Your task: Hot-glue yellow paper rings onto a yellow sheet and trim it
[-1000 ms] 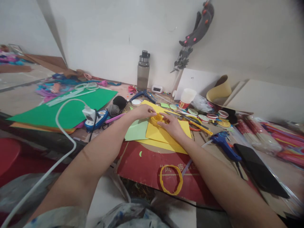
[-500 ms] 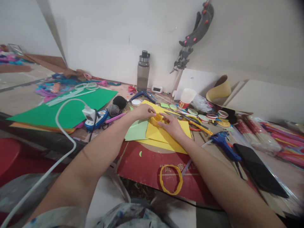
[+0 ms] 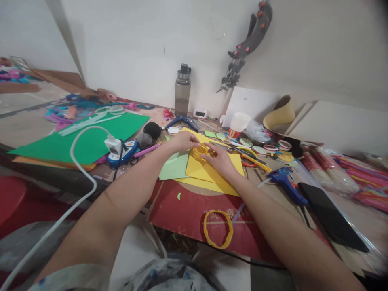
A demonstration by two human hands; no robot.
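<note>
A small yellow ring-shaped piece (image 3: 199, 151) lies on yellow sheets (image 3: 209, 174) at the centre. On its left side is my left hand (image 3: 185, 141), fingers curved at the ring's upper edge. My right hand (image 3: 218, 158) rests at the ring's right side on the yellow sheet, its fingers spread apart. Light green paper (image 3: 173, 166) lies under the yellow sheets. Nearer to me, a larger yellow ring (image 3: 205, 228) lies on red cardboard (image 3: 182, 214).
Scissors (image 3: 253, 157), a blue glue gun (image 3: 287, 186) and a black phone (image 3: 332, 216) are on the right. A bottle (image 3: 182, 93) stands by the wall. Green sheets (image 3: 121, 129) and a blue power strip (image 3: 125, 155) with a white cable occupy the left.
Both hands have shifted very slightly around the small yellow ring, and more of the ring shows between them. The other objects have stayed in place.
</note>
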